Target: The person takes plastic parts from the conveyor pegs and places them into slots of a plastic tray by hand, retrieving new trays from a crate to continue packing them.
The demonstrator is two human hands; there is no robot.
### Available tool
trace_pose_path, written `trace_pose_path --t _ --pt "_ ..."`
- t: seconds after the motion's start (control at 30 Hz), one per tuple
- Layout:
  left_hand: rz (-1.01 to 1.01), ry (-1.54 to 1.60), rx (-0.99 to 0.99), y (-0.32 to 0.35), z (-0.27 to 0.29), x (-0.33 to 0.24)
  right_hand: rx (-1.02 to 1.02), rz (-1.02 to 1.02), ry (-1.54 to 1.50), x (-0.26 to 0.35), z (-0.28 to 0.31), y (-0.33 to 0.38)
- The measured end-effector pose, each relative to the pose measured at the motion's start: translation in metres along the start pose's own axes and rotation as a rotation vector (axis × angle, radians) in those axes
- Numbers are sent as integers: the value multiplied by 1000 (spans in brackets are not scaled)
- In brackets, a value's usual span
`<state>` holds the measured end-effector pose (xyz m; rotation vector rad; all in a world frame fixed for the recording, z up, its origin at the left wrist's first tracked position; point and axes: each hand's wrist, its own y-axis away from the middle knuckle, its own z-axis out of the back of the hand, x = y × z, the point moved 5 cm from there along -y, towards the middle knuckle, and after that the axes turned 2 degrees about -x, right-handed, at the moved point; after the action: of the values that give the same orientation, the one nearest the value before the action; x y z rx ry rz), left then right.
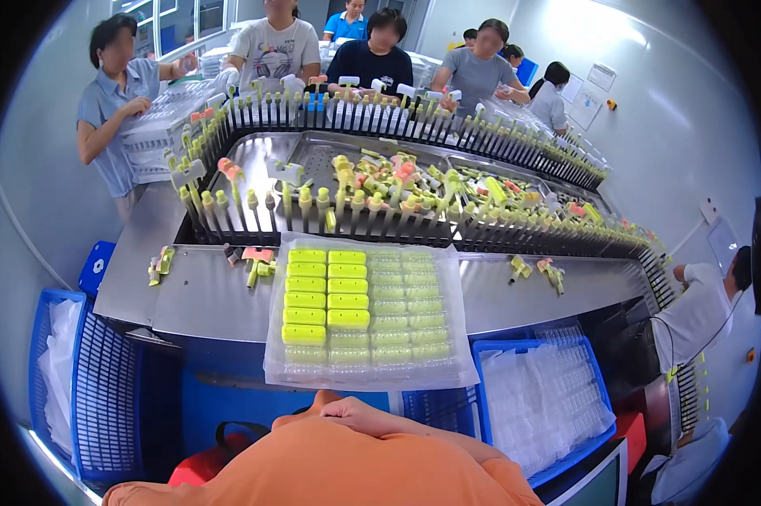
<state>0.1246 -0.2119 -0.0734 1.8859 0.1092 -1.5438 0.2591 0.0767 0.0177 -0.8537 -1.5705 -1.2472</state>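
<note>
My right hand (355, 414) lies against my orange top, its fingers curled in; what is in them, if anything, is hidden. Under and beside it, only a small part of my left hand (324, 400) shows, with its fingers mostly covered. Just beyond both hands, untouched, a clear plastic blister tray (414, 339) rests on the steel table's near edge and overhangs it. Several bright yellow-green rectangular pieces (304, 300) fill most pockets of its two left columns. Its right columns hold only transparent pockets.
A looped conveyor (481, 240) carries upright pegs with yellow-green parts around a steel pan (254, 152) of loose pieces. Small parts (258, 261) lie on the steel ledge (203, 287). Blue crates stand left (102, 396) and right (481, 405). Several people work across and at right.
</note>
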Motion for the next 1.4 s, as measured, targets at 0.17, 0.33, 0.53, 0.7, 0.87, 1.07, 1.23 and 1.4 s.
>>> trace_pose_path --t 0.17,0.33,0.53,0.7,0.87,1.07,1.23,1.4 --pt "54 91 81 -7 5 8 -20 32 -11 1 1 5" --pt "107 197 151 -15 17 15 -163 93 73 0 29 26" --pt "186 314 194 -4 35 18 -545 220 150 37 81 98" --pt "240 412 219 10 59 12 -959 378 912 135 170 99" --pt "296 521 218 45 75 2 -897 408 2052 209 242 14" --pt "279 628 -12 98 90 -59 -516 498 2222 238 305 -71" --pt "-70 616 -165 126 122 -141 -381 527 2044 254 299 -125" --pt "-417 484 -339 147 149 -181 -446 225 1761 254 285 -163"
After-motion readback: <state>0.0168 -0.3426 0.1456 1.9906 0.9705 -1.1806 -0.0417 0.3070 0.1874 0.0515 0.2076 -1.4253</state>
